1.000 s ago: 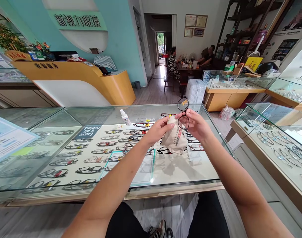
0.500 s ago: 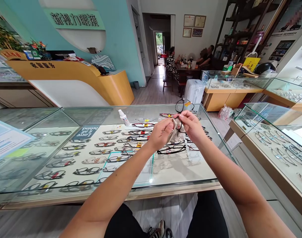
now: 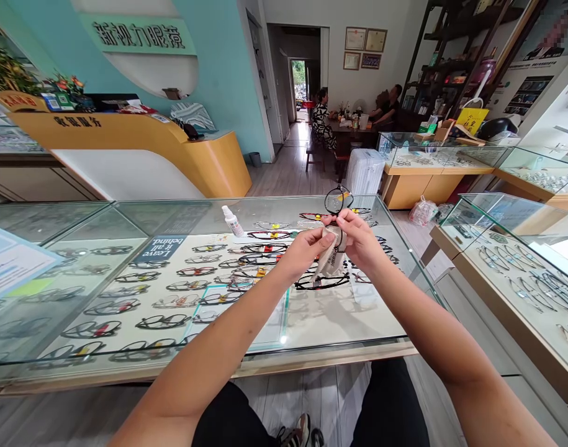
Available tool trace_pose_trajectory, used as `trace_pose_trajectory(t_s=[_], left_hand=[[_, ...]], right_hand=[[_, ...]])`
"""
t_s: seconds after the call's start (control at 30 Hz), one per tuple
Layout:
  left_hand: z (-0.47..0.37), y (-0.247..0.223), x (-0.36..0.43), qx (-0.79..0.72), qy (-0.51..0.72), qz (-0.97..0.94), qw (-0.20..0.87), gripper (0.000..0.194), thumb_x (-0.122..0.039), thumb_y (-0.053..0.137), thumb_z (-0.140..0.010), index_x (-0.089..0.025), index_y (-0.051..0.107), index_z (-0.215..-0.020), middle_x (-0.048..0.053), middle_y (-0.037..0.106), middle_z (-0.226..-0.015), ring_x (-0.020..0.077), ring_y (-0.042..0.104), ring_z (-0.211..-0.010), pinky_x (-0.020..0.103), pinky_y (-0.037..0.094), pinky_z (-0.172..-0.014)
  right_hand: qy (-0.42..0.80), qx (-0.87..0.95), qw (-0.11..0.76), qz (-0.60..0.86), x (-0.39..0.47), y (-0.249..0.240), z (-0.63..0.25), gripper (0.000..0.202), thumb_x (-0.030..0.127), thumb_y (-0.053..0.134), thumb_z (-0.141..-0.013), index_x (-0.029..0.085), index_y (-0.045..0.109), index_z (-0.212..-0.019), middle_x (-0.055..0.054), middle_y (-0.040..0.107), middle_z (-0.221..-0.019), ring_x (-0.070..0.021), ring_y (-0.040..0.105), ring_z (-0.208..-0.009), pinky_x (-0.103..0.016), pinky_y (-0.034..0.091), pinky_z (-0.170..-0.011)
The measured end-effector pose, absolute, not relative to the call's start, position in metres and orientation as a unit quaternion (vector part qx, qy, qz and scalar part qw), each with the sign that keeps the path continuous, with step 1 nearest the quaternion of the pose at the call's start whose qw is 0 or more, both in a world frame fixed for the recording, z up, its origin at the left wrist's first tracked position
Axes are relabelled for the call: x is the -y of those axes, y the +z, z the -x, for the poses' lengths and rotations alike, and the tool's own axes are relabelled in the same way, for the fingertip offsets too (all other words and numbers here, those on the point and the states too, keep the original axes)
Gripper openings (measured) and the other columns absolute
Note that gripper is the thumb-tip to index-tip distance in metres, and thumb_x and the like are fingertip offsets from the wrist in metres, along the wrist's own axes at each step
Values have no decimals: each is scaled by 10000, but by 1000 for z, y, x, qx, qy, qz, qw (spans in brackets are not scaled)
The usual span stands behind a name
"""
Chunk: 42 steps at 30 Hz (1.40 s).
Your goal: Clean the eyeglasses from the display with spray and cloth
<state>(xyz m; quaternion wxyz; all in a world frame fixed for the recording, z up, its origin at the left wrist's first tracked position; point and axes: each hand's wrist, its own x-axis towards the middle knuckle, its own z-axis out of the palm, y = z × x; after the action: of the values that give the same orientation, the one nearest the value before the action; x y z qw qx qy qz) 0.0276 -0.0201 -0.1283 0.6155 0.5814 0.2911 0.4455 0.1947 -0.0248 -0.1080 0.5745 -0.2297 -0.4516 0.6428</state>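
Above the glass display case (image 3: 339,323), a pair of dark-rimmed eyeglasses (image 3: 327,205) is held up, one round lens standing above my fingers. My right hand (image 3: 358,236) is closed on the frame near its middle. My left hand (image 3: 306,248) pinches a pale cleaning cloth (image 3: 333,256) with dark print, which hangs down around the lower part of the glasses. The cloth and fingers partly hide the lower lens. A white spray bottle (image 3: 233,222) stands upright on the glass, to the left of my hands.
Rows of eyeglasses (image 3: 162,321) lie inside the case below. A light-blue sign (image 3: 16,261) leans in at the left. Another display case (image 3: 521,261) stands to the right. Behind are a silver suitcase (image 3: 365,171) and two people seated at a table.
The eyeglasses have turned slightly and shifted a little left. My left hand has moved its grip, and more of the cloth now hangs open below the fingers.
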Motion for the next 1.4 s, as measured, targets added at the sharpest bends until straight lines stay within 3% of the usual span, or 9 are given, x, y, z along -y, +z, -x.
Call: trace_pose_trajectory(t_s=[0.2, 0.37, 0.5, 0.63, 0.8, 0.9, 1.07, 1.23, 1.4], left_hand=[[-29, -129, 25, -270, 446, -576, 629, 580, -644, 964, -741, -151, 761, -969, 15, 666, -871, 134, 555, -789, 252, 449, -742], [-30, -125, 31, -242, 467, -566, 635, 530, -556, 981, -762, -179, 787, -1079, -2, 673, -881, 125, 569, -764, 257, 465, -746], [-30, -121, 34, -247, 476, -536, 652, 618, -513, 1030, -698, -193, 781, -1164, -6, 682, -899, 120, 577, -765, 249, 467, -739], [-31, -118, 36, -254, 489, -523, 651, 659, -537, 1045, -666, -192, 742, -1139, -25, 656, -881, 107, 555, -759, 231, 456, -730], [-31, -120, 38, -253, 479, -556, 631, 639, -685, 906, -808, -207, 717, -1187, -9, 662, -874, 134, 578, -797, 249, 469, -762], [-27, -123, 37, -256, 449, -569, 639, 593, -745, 810, -874, -199, 724, -1088, -11, 638, -811, 133, 552, -740, 260, 470, -742], [-21, -119, 32, -270, 410, -608, 624, 598, -732, 840, -848, -158, 672, -851, -7, 613, -747, 110, 491, -659, 247, 430, -653], [-20, -120, 30, -267, 428, -618, 603, 557, -660, 914, -796, -152, 705, -888, 10, 640, -756, 130, 548, -654, 254, 452, -624], [-25, -122, 33, -286, 469, -599, 582, 562, -616, 975, -723, -151, 739, -930, 16, 659, -791, 144, 579, -699, 259, 470, -659]], right_hand=[[646, 463, 573, 201, 26, -107, -194, 362, 472, 952, -816, 267, 653, -833, 13, 798, -968, -143, 640, -731, -269, 531, -681], [659, 457, 568, 184, 32, -105, -191, 357, 468, 963, -801, 277, 665, -845, 15, 765, -939, -165, 688, -821, -287, 555, -749], [659, 465, 562, 187, 35, -106, -190, 358, 476, 947, -812, 283, 655, -887, -5, 768, -993, -203, 720, -948, -306, 562, -765], [655, 474, 555, 196, 36, -106, -189, 352, 457, 949, -803, 280, 659, -895, -10, 777, -1008, -205, 726, -1007, -308, 570, -836], [648, 479, 558, 196, 33, -106, -191, 340, 456, 946, -805, 289, 669, -908, -4, 782, -1016, -203, 726, -971, -319, 570, -849], [640, 481, 567, 193, 34, -105, -193, 333, 462, 938, -820, 284, 665, -891, -6, 782, -1028, -210, 724, -1008, -324, 575, -866], [643, 476, 568, 195, 34, -103, -194, 379, 476, 959, -794, 276, 648, -879, 6, 775, -980, -195, 713, -957, -307, 574, -837], [646, 487, 552, 203, 34, -105, -194, 380, 503, 932, -810, 290, 633, -906, -14, 771, -999, -230, 716, -951, -328, 562, -747], [656, 476, 550, 201, 34, -106, -191, 395, 504, 939, -799, 288, 620, -889, -9, 774, -1014, -224, 713, -959, -336, 564, -785]])
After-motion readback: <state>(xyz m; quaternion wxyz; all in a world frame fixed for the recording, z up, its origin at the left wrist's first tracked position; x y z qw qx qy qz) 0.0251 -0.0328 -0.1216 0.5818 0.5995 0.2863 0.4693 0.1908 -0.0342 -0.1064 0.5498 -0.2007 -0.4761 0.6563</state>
